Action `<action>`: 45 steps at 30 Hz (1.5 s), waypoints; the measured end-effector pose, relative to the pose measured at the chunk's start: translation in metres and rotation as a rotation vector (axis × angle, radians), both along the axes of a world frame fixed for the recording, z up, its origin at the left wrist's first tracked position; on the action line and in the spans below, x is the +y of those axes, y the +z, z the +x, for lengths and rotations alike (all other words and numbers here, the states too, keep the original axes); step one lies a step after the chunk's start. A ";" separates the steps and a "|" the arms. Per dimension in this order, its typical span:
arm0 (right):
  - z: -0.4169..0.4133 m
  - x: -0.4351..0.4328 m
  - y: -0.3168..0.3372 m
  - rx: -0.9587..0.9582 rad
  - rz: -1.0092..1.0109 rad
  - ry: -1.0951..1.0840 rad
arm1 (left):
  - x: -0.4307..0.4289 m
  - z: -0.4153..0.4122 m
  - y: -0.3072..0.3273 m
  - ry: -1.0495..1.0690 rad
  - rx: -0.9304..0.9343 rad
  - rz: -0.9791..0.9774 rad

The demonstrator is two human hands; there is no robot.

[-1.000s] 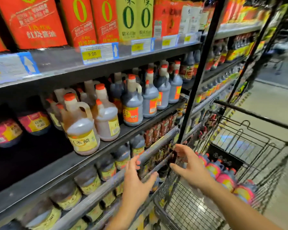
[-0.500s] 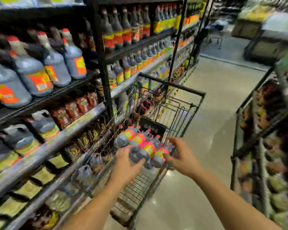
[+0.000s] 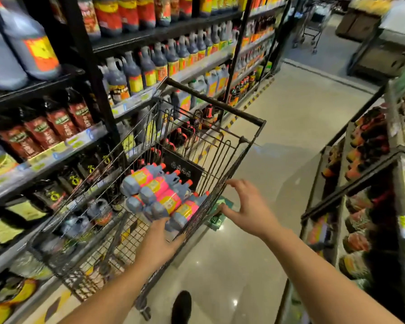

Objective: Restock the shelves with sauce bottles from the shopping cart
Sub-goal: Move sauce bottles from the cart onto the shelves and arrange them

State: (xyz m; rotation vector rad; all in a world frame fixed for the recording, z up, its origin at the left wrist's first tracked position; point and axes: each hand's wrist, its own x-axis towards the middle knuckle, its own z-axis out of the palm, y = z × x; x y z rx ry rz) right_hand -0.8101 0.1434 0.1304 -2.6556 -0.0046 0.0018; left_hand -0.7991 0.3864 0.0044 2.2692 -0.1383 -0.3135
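Left of the cart (image 3: 221, 177), shelves (image 3: 80, 141) run the whole aisle, packed with dark sauce jugs and pouches. Right of the cart, across pale floor (image 3: 290, 127), stands a second rack (image 3: 351, 188) of blurred goods. Inside the cart, toward its near end, pink-labelled grey bottles (image 3: 166, 195) lie on their sides in a heap, caps pointing away. Over the cart's near end the left hand (image 3: 159, 244) reaches in, fingers stretched forward, tips touching the nearest bottle's base. Just outside the cart's right wall the right hand (image 3: 249, 206) hovers spread wide, holding nothing. Below the cart's near corner shows a dark shoe (image 3: 181, 305).
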 end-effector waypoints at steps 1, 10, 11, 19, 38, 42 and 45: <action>0.012 -0.003 -0.004 0.017 -0.023 0.019 | -0.002 0.006 -0.012 0.001 0.018 0.015; 0.133 -0.018 -0.069 0.169 -0.322 0.312 | -0.025 0.033 -0.096 0.143 0.359 0.051; 0.145 -0.019 -0.079 0.196 -0.366 0.351 | -0.027 0.035 -0.101 0.137 0.379 0.050; 0.203 -0.025 -0.145 0.348 -0.542 0.578 | -0.035 0.028 -0.112 0.270 0.393 0.142; 0.213 -0.049 -0.182 -0.101 -0.466 0.858 | -0.047 0.014 -0.115 0.377 0.232 0.485; 0.205 -0.049 -0.189 -0.055 -0.494 0.883 | -0.046 0.003 -0.113 0.412 0.233 0.482; 0.196 -0.045 -0.190 -0.047 -0.515 0.905 | -0.044 -0.009 -0.113 0.429 0.245 0.483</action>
